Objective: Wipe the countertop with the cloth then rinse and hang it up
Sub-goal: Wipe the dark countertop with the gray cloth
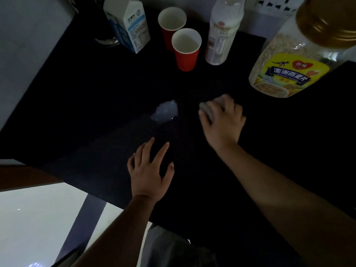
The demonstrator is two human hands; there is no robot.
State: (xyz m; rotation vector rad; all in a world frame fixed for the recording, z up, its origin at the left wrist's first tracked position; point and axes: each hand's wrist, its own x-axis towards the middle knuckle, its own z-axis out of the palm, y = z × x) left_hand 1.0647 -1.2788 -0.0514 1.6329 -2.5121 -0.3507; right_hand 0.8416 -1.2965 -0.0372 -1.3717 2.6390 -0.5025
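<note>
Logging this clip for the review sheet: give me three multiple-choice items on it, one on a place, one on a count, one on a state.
1. Where does the white spill lie relative to the cloth?
A. under it
B. to its right
C. to its left, apart from it

2. How many red cups stand on the countertop?
A. one
B. two
C. three

3. How is the left hand?
A. open, fingers spread
B. curled into a fist
C. gripping the cloth

Answers:
1 C: the puddle sits on bare black surface, left of the right hand that grips the cloth.
2 B: two white-lined red cups stand side by side at the back.
3 A: its fingers are straight and hold nothing.
</note>
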